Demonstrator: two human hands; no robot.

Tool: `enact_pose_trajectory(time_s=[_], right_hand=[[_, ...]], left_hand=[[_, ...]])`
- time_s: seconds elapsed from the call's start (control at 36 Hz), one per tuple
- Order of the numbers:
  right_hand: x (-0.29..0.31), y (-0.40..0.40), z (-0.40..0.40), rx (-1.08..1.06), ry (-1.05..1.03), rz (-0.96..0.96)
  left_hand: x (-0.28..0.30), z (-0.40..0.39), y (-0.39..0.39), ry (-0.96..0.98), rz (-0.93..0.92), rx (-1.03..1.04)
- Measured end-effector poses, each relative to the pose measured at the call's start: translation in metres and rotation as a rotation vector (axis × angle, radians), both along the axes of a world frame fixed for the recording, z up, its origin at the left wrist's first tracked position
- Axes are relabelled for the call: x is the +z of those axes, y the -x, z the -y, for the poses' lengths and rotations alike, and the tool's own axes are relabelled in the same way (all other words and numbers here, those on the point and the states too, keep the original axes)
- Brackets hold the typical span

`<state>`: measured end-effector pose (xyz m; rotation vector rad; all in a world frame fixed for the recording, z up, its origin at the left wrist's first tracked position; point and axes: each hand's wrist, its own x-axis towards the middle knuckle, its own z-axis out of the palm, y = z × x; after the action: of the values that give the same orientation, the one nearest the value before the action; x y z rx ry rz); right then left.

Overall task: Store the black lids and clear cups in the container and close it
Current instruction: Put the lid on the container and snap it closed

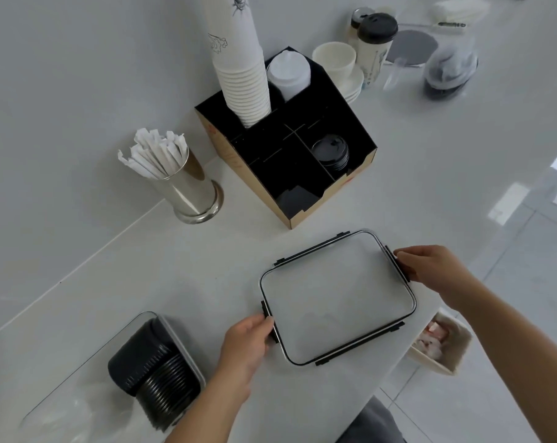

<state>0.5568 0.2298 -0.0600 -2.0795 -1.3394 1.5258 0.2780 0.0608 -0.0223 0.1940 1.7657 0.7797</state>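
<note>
On the white counter point(181, 282), a black divided organizer point(286, 148) holds stacked paper cups point(242, 75) and black lids. At front left, a clear container point(117, 375) holds a stack of black lids point(159, 382). Its clear lid point(336, 297) lies flat, gripped at opposite clasps by the left hand point(245, 343) and right hand point(430, 266).

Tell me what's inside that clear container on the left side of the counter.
The clear container holds a stack of black lids lying on its side. Something pale and see-through blurs at the near end, maybe cups. Anything behind the lids is hidden.
</note>
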Motion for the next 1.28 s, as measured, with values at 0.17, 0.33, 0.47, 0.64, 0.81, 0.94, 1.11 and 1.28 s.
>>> enact_pose_trajectory(time_s=[0.17,0.33,0.47,0.64,0.81,0.94,1.11,1.28], right_hand=[[0.006,0.007,-0.002,0.023,0.025,0.040],[0.006,0.008,-0.006,0.043,0.041,0.071],[0.022,0.021,-0.005,0.076,0.030,0.135],[0.042,0.037,-0.005,0.135,-0.033,0.154],[0.068,0.054,-0.003,0.169,-0.109,0.137],[0.086,0.069,0.000,0.163,-0.164,0.058],[0.114,0.098,0.011,0.178,-0.251,-0.051],[0.144,0.129,0.034,0.221,-0.325,-0.191]], left_hand=[[-0.004,-0.003,0.002,-0.011,0.093,0.092],[-0.003,-0.002,0.006,0.006,0.120,0.066],[0.007,0.004,0.004,-0.002,0.113,0.036],[0.020,0.011,0.006,-0.035,0.068,0.072],[0.039,0.027,0.015,-0.087,0.028,0.099],[0.046,0.045,0.032,-0.101,-0.028,0.152],[0.059,0.069,0.055,-0.148,-0.076,0.212],[0.081,0.091,0.074,-0.261,-0.151,0.364]])
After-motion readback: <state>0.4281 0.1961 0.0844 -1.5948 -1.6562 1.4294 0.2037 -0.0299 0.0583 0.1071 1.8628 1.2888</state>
